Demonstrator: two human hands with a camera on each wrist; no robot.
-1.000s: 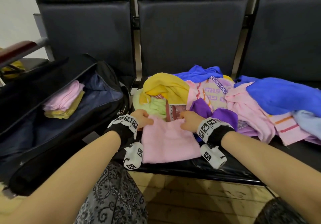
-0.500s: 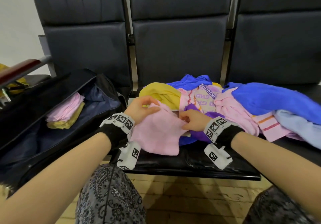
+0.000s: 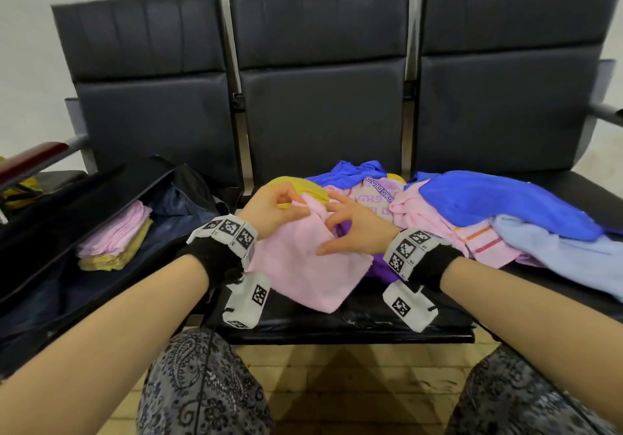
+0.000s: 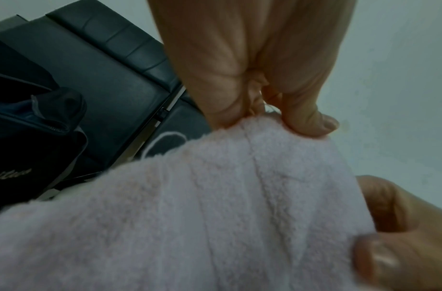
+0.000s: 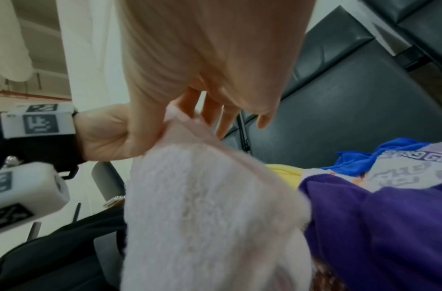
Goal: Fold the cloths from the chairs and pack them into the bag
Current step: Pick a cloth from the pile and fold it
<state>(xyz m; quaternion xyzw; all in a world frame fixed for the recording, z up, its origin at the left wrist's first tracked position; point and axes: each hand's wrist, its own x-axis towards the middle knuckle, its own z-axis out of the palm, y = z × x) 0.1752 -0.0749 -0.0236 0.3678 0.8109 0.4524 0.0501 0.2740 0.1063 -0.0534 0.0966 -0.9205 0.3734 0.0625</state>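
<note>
A pink cloth (image 3: 303, 266) hangs half lifted over the middle seat's front, one corner raised. My left hand (image 3: 298, 207) pinches that corner between thumb and fingers; the left wrist view shows the left hand (image 4: 262, 116) gripping the pink cloth (image 4: 214, 216). My right hand (image 3: 332, 229) is beside it with fingers spread, thumb lying on the cloth. The right wrist view shows its straight fingers (image 5: 214, 116) past the pink cloth (image 5: 202, 206). An open black bag (image 3: 67, 299) on the left seat holds folded pink and yellow cloths (image 3: 114, 235).
A loose pile covers the middle and right seats: yellow cloth (image 3: 296, 185), printed cloth (image 3: 374, 195), purple cloth (image 3: 381, 266), striped pink cloth (image 3: 438, 225), blue cloth (image 3: 499, 202), light blue cloth (image 3: 556, 259). A red armrest (image 3: 30, 161) is at far left. My knees are below the seat edge.
The pink cloth, flat on the seat a second ago, has been lifted by its corner. My left hand rose with it; my right hand's fingers spread off their pinch.
</note>
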